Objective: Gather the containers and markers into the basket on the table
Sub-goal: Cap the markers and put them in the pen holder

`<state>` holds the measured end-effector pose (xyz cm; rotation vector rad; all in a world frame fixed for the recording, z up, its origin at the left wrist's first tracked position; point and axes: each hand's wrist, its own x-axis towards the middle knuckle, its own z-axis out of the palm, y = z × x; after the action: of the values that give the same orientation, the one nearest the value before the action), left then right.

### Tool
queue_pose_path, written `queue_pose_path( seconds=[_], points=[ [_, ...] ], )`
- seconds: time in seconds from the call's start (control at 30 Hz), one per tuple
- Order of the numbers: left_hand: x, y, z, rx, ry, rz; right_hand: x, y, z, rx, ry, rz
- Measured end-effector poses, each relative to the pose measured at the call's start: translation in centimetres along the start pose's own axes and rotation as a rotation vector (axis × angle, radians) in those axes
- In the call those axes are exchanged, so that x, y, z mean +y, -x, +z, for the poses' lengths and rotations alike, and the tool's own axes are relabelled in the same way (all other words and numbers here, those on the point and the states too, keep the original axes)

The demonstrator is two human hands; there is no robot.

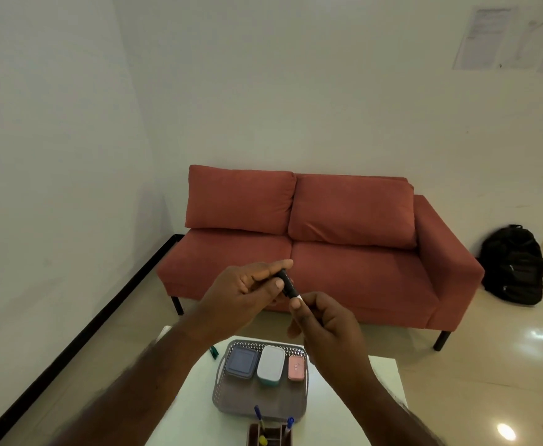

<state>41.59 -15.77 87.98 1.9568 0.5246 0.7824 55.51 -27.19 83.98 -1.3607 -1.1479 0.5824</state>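
In the middle of the frame the left hand (247, 292) pinches the black cap end of a marker (289, 283) and the right hand (325, 320) grips its white body, both held high above the basket (231, 399) at the bottom centre, where three containers (270, 365) already sit. If the cap is pressed on crookedly it may pop off, or the marker may slip and fall past the basket. The green marker (213, 353) at the lower left, on the table (383, 378), could be forgotten.

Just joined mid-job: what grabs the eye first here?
The two hands, left and right, raised mid-frame, both holding one black marker with a white end. Behind them stands a rust-red two-seat sofa. Below, a grey perforated plastic basket on the white table holds three lidded containers.
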Motion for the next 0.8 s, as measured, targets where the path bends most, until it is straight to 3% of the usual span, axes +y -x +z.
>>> queue_pose_path(
  seconds=[0.23,0.57,0.67,0.8],
  points=[
    [0.3,0.6,1.2,0.099,0.161,-0.015,-1.3,0.0,0.4,-0.040,-0.373,0.171],
    [-0.2,2.7,1.7,0.182,0.213,-0.036,-0.9,0.9,1.2,-0.212,-0.637,0.433],
    [-0.6,3.0,1.4,0.156,0.163,-0.026,-0.8,0.8,1.6,-0.256,-0.694,0.424],
    [-0.8,3.8,0.7,0.154,0.176,-0.013,-0.8,0.5,2.1,-0.262,-0.581,0.294]
  ],
)
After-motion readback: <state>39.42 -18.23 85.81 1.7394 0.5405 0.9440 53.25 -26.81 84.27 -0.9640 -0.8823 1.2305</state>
